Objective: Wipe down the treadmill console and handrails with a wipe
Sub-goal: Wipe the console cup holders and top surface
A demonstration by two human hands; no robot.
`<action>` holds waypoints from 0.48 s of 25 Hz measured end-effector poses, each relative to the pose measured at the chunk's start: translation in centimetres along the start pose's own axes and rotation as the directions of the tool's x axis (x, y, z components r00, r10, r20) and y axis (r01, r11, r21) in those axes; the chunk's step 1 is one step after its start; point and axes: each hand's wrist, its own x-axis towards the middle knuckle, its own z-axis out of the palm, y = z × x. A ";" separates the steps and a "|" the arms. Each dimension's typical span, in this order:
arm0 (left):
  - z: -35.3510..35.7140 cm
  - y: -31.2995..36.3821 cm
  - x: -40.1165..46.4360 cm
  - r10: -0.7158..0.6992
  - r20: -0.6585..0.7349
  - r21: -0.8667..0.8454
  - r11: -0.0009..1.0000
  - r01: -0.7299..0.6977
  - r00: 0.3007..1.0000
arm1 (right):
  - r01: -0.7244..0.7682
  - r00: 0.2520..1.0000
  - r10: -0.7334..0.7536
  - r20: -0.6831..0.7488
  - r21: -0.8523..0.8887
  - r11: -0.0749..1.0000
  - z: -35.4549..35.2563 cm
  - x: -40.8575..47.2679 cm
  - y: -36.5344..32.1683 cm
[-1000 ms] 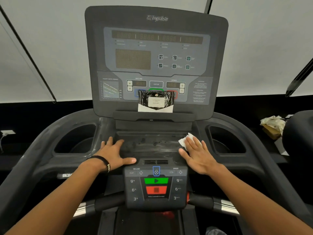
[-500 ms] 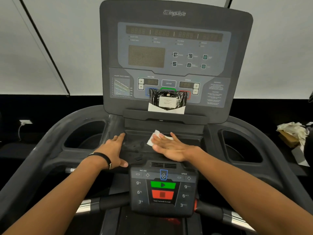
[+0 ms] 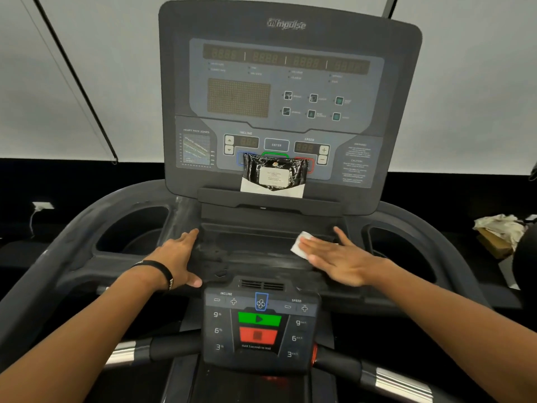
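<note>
The dark treadmill console (image 3: 287,91) stands upright ahead, with a flat dusty shelf (image 3: 255,248) below it. My right hand (image 3: 334,257) lies flat on the right part of the shelf, pressing a small white wipe (image 3: 299,245) that sticks out under the fingertips. My left hand (image 3: 177,254) rests flat on the shelf's left side, fingers apart, holding nothing. The handrails (image 3: 404,382) with chrome grips run along the bottom, either side of the lower keypad (image 3: 258,324).
A black pack of wipes (image 3: 274,175) leans on the console ledge. Cup holders (image 3: 130,231) sit on both sides of the shelf. Crumpled paper and a box (image 3: 497,231) lie at the far right. A wall socket (image 3: 42,206) is at the left.
My right hand slid the wipe leftward to the shelf's middle, then back toward the right. The left hand stayed put. The view shifted slightly.
</note>
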 end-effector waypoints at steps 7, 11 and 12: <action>-0.3 0.3 -0.3 0.018 0.017 0.016 1.000 -0.019 1.000 | -0.360 0.906 0.335 -0.258 -0.055 0.931 4.3 -2.4 -2.7; 0.0 0.1 -0.6 0.024 0.012 -0.019 1.000 -0.024 1.000 | -0.209 0.959 0.209 -0.190 0.017 0.978 2.8 -4.2 -2.4; 0.0 0.1 -0.6 0.027 0.010 -0.024 0.999 -0.027 1.000 | -0.149 0.973 0.158 -0.169 0.062 0.987 2.8 -5.1 -1.5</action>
